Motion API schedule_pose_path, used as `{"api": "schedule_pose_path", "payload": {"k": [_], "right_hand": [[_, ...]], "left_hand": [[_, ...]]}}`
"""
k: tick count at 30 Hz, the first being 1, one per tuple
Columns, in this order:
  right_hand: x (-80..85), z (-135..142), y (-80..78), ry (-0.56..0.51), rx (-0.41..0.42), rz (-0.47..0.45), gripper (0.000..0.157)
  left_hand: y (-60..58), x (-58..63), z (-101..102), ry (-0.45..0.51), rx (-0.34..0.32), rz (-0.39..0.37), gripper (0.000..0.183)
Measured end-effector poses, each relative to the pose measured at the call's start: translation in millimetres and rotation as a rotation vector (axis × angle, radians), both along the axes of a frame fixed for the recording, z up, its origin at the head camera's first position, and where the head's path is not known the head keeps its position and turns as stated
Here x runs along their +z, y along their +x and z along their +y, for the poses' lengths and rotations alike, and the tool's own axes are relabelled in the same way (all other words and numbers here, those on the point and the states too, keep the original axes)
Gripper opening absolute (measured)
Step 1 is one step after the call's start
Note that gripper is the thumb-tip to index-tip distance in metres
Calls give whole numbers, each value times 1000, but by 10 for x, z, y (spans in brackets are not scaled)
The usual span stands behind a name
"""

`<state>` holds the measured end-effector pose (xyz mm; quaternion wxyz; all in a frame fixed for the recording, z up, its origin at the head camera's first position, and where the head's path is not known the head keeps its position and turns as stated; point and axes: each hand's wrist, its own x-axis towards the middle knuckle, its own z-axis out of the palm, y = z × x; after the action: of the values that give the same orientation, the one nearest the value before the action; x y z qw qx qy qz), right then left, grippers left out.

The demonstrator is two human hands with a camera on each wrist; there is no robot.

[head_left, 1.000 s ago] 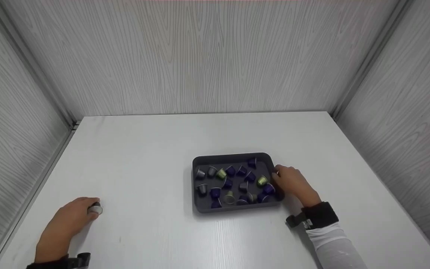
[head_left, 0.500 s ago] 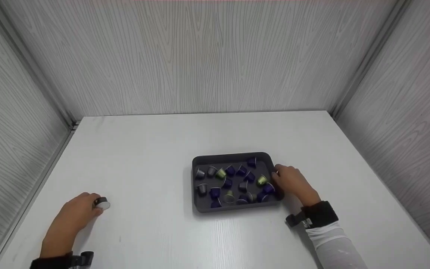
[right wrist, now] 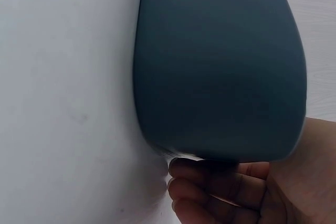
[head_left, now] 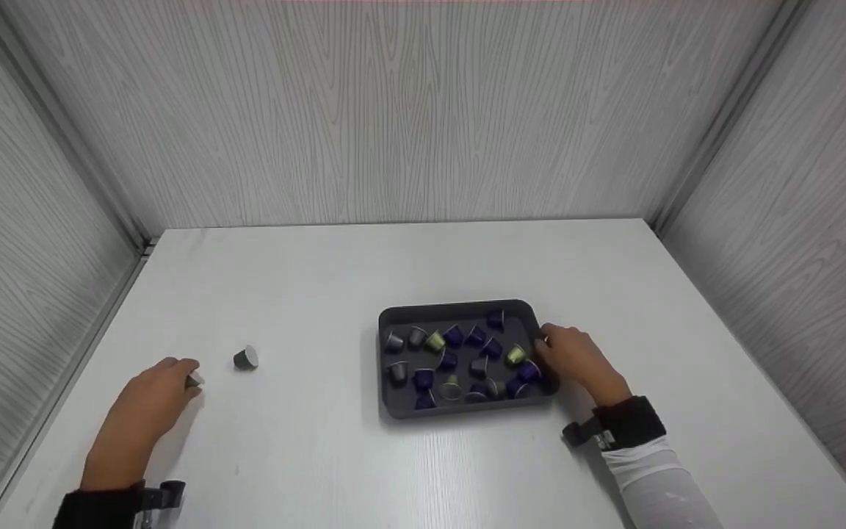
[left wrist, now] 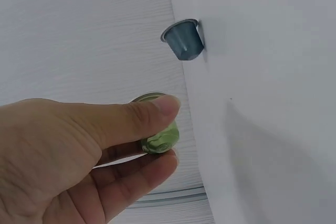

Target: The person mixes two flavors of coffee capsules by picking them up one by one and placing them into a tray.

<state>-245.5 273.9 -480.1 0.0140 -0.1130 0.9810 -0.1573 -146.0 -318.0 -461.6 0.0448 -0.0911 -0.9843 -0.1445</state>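
My left hand is over the left of the table, pinching a green coffee capsule between thumb and fingers. Only the capsule's pale lid peeks out in the head view. Ahead and to the right of that hand, a dark coffee capsule lies on its side on the table, dark teal in the left wrist view. My right hand grips the right side of a dark grey tray. In the right wrist view its curled fingers sit against the tray's outer wall; the thumb is hidden there.
Several purple, grey and green capsules lie scattered in the tray. The white table meets a wood-grain panel at the back, with side panels left and right.
My left hand has moved slightly forward and released the dark capsule, which now lies farther ahead and right. A green capsule now shows in its fingers. My right hand and the tray stay put.
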Motion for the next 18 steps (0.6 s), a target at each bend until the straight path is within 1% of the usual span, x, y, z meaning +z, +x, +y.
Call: {"api": "schedule_pose_path", "payload": {"k": [5, 11, 14, 18], "right_hand": [[-15, 8, -9, 4, 9, 30, 16], [-33, 18, -7, -22, 22, 23, 19], [-39, 19, -9, -21, 20, 31, 19], [-43, 17, -9, -16, 14, 35, 19]], "left_hand": [[-83, 72, 135, -8, -34, 52, 37], [-223, 152, 371, -43, -72, 75, 37], [-307, 174, 491, -62, -98, 95, 36], [-419, 194, 665, -71, -120, 93, 36]]}}
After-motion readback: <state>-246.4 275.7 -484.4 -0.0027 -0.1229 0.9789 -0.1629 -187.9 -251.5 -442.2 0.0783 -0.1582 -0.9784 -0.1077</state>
